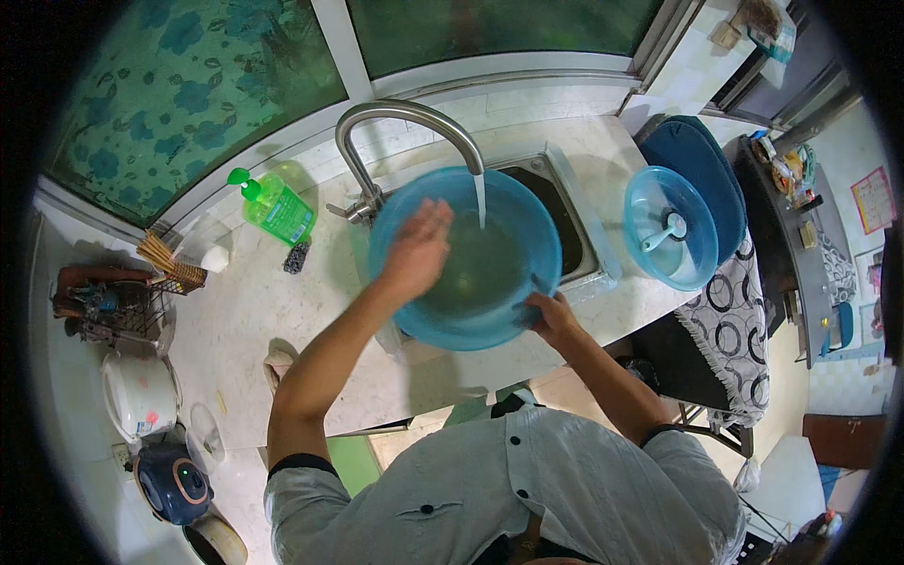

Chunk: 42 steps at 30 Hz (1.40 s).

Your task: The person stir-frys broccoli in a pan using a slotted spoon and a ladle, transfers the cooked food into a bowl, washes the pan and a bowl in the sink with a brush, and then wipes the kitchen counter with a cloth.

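Note:
A large translucent blue plastic basin (pixel 466 335) rests over the stainless steel sink (pixel 590 261), with cloudy water in it. From the curved metal faucet (pixel 409 106), a stream runs down into this basin. My left hand (pixel 418 251), blurred, is over the basin's left side with its fingers stretched out and nothing visible in it. At the lower right, my right hand (pixel 554 318) grips the basin's rim, thumb at the top edge. Its other fingers are partly hidden, and dark patches show through the plastic there.
Left of the faucet stand a green pump bottle of dish soap (pixel 279 208) and a dark scouring pad (pixel 296 258). A smaller blue basin (pixel 671 275) holding a handled brush (pixel 664 233) sits at right. Chopsticks (pixel 159 254), a white pot (pixel 141 395) and a rice cooker (pixel 173 484) line the left.

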{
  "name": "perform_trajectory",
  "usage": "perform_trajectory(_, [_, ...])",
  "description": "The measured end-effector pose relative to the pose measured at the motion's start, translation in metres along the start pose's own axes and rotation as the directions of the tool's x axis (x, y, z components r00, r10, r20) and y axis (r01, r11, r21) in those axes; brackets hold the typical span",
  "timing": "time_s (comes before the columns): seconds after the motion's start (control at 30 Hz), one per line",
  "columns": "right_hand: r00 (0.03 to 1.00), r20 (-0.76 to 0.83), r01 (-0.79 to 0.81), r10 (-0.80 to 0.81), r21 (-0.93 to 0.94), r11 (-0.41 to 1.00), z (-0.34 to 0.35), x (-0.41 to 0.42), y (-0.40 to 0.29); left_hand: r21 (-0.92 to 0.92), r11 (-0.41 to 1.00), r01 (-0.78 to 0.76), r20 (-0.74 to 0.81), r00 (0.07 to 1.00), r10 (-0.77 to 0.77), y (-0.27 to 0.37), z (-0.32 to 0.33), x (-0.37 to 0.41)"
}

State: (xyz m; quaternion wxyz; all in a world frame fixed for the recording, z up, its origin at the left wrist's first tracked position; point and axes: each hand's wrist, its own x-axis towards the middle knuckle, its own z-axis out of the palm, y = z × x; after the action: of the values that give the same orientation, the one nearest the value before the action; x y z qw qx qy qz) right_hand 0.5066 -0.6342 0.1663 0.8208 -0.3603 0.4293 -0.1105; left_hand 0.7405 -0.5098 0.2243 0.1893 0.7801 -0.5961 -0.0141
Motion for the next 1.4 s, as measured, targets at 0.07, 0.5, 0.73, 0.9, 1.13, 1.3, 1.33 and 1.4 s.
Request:
perform_trajectory(0.07, [0.999,0.005,0.052,-0.052,-0.055,0.997,0.017,0.013,-0.019,-0.052,0.998,0.043,0.364,0.931,-0.021,0.024,0.03,-0.002])
perform_trajectory(0.5, [0.999,0.033,0.028,-0.026,-0.08,0.996,0.003,0.0,-0.038,0.195,0.981,-0.013,0.134,0.991,-0.013,0.005,0.108,0.073])
perform_trajectory(0.73, [0.928,0.01,0.369,-0.371,-0.141,0.919,-0.029,0.046,-0.09,-0.416,0.909,-0.032,0.375,0.904,0.204,0.079,0.144,0.069])
perform_trajectory(0.9, [0.899,0.153,0.437,-0.41,-0.262,0.86,-0.054,0.049,-0.101,0.42,0.907,-0.026,0.57,0.785,-0.241,-0.029,0.109,0.044])
perform_trajectory(1.13, [0.891,0.081,0.454,-0.447,-0.213,0.865,-0.028,0.064,-0.093,0.078,0.88,0.469,0.018,0.882,-0.471,0.044,0.171,0.096])
perform_trajectory(1.3, [0.918,0.042,0.388,-0.394,-0.292,0.874,-0.04,0.078,-0.109,-0.436,0.86,0.265,0.399,0.914,-0.079,0.044,0.196,0.063])
perform_trajectory(1.33, [0.941,0.059,0.337,-0.333,-0.238,0.911,-0.045,0.073,-0.121,-0.391,0.877,0.28,0.507,0.861,-0.049,0.034,0.191,0.051])
perform_trajectory(1.4, [0.975,0.007,0.22,-0.224,-0.222,0.95,-0.064,0.075,-0.13,0.339,0.94,-0.029,0.763,0.593,-0.257,0.048,0.097,0.059])
